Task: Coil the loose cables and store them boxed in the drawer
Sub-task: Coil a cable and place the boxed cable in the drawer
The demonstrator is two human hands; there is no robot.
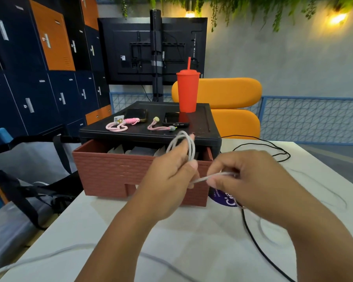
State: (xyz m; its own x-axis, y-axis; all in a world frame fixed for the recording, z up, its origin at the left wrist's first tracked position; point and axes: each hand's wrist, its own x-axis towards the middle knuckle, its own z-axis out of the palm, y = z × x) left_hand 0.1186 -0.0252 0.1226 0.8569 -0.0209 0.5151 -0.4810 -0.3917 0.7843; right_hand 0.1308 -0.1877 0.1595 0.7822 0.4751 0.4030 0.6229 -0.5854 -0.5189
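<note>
While left hand [171,180] grips loops of the white cable [192,149] above the open drawer [118,171] and right hand [247,180] pinches its strand, I note risk: the tail on the worktop [192,231] could snag the black cable [245,222], loosening loops.

Cabinet [202,127] mid-frame on the tabletop [192,245], drawer [114,171] pulled out in front, cup [188,92] on the cabinet's top right rear, two phones [136,115] left of it, left hand [167,180] and right hand [251,180] before the drawer, cable [192,148] between them, another cable [250,236] lower right, lockers [29,78] upper left, screen [130,49] behind.
</note>
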